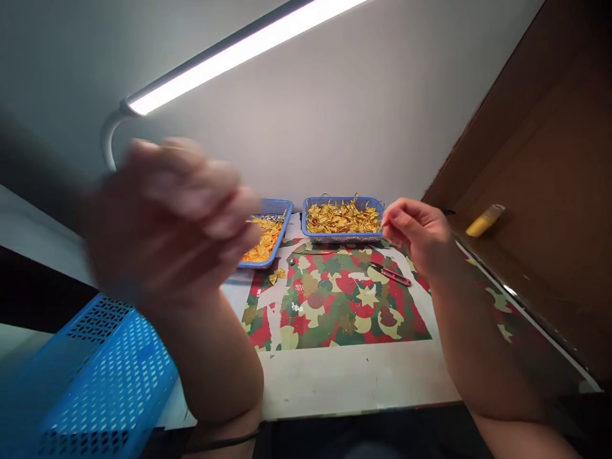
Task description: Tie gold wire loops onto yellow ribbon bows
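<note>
My left hand (pixel 176 223) is raised close to the camera, blurred, its fingers curled in. A thin golden line shows at its fingertips, too smeared to name. My right hand (pixel 418 229) is closed in a pinch beside the right corner of a blue basket (pixel 344 238) full of gold ribbon pieces (pixel 342 217). What its fingertips hold, if anything, is hidden. Behind my left hand, a second blue basket (pixel 282 239) holds yellow-orange bows (pixel 264 242). A single gold bow (pixel 277 275) and a small silver bell (pixel 292 261) lie on the patterned sheet (pixel 335 306).
Pink-handled thread snips (pixel 394 275) lie on the sheet below my right hand. A bright lamp (pixel 239 57) crosses above. At the lower left stands a large blue perforated basket (pixel 119 370). A cardboard wall (pixel 540 191) rises on the right, with a yellow tube-like object (pixel 484 221) against it.
</note>
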`<state>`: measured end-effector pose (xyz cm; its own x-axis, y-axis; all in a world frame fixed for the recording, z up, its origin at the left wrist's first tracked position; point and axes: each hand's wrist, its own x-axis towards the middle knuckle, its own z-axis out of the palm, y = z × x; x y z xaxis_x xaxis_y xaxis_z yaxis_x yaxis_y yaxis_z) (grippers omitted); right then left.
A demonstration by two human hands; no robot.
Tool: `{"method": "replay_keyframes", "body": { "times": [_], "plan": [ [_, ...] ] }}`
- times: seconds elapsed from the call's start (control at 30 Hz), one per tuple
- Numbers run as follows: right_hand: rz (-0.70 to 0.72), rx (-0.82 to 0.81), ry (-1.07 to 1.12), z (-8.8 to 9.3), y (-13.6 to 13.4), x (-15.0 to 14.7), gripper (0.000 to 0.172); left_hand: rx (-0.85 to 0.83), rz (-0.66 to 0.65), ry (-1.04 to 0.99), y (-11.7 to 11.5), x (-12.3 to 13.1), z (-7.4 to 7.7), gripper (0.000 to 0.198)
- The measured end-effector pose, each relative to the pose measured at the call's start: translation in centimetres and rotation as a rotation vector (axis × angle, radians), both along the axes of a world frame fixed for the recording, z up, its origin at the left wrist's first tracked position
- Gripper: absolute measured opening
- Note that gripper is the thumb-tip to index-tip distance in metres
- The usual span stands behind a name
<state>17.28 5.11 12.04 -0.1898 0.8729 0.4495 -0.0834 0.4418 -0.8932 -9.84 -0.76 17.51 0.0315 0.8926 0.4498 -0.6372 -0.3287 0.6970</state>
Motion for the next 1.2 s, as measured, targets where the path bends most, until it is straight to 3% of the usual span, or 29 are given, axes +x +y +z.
{"method": "replay_keyframes", "body": {
  "times": [0.03, 0.07, 0.17, 0.37, 0.47, 0.57, 0.67, 0.8, 0.93, 1.03, 1.2],
  "plan": [
    [-0.001, 0.005, -0.02, 0.0, -0.2, -0.2, 0.024, 0.017, -0.17, 0.138, 0.7, 1.5, 0.2, 0.022],
    [-0.008, 0.016, -0.023, 0.0, -0.3, -0.3, 0.025, 0.007, -0.223, 0.213, 1.4, 3.1, 0.1, 0.026],
    [-0.07, 0.082, 0.028, 0.3, -0.4, 0.3, 0.027, 0.01, -0.191, 0.385, 3.1, 7.3, -1.2, 0.021],
    [-0.306, 0.227, -0.03, 1.0, -0.4, 1.9, 0.027, 0.016, -0.39, 0.615, 4.4, 12.2, -4.6, 0.025],
    [-0.324, 0.213, -0.087, 1.3, -0.6, 2.2, 0.029, 0.093, -0.284, 0.595, 4.5, 13.4, -5.2, 0.024],
    [-0.307, 0.178, -0.128, 1.5, -0.7, 2.4, 0.031, 0.217, -0.093, 0.566, 4.7, 14.1, -5.6, 0.026],
    [-0.284, 0.143, -0.154, 1.7, -0.9, 2.6, 0.032, 0.292, -0.042, 0.568, 5.1, 14.3, -6.0, 0.026],
    [-0.188, 0.117, -0.136, 1.7, -0.9, 2.9, 0.033, 0.252, -0.18, 0.446, 5.5, 14.5, -6.5, 0.027],
    [0.047, -0.015, -0.041, 1.5, -0.4, 3.4, 0.035, 0.089, -0.38, 0.194, 5.4, 14.5, -6.3, 0.031],
    [0.195, -0.111, 0.086, 1.4, 0.3, 3.8, 0.034, -0.013, -0.397, 0.026, 5.4, 14.1, -5.6, 0.034],
    [0.208, -0.174, 0.197, 1.2, 1.4, 4.7, 0.031, -0.065, -0.363, -0.128, 6.2, 12.4, -4.4, 0.035]
  ]
}}
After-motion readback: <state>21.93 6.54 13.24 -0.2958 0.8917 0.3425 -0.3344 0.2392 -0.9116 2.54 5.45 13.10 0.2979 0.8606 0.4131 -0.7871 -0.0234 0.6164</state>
